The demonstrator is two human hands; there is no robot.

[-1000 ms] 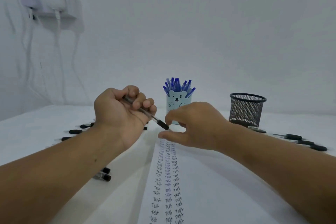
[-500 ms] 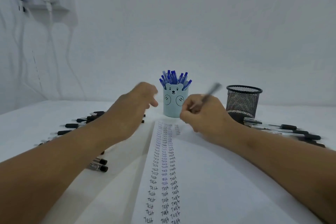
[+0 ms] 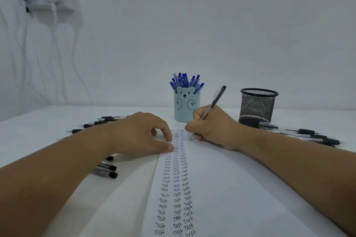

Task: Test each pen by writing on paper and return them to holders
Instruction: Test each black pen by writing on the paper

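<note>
A black pen [image 3: 215, 102] is held in the right hand [image 3: 211, 128], with the fingers curled round it. Its tip is put down on the white paper [image 3: 221, 188], next to the top of three rows of the word "Test" [image 3: 176, 184]. The left hand [image 3: 140, 132] is laid on the left edge of the paper, with fingers loose and nothing held.

Blue pens [image 3: 185, 81] are kept in a light blue bear cup [image 3: 186, 105] behind the hands. A black mesh holder [image 3: 257, 105] is seen to the right. More black pens [image 3: 300, 133] are laid beside it, and others [image 3: 106, 169] are laid on the left.
</note>
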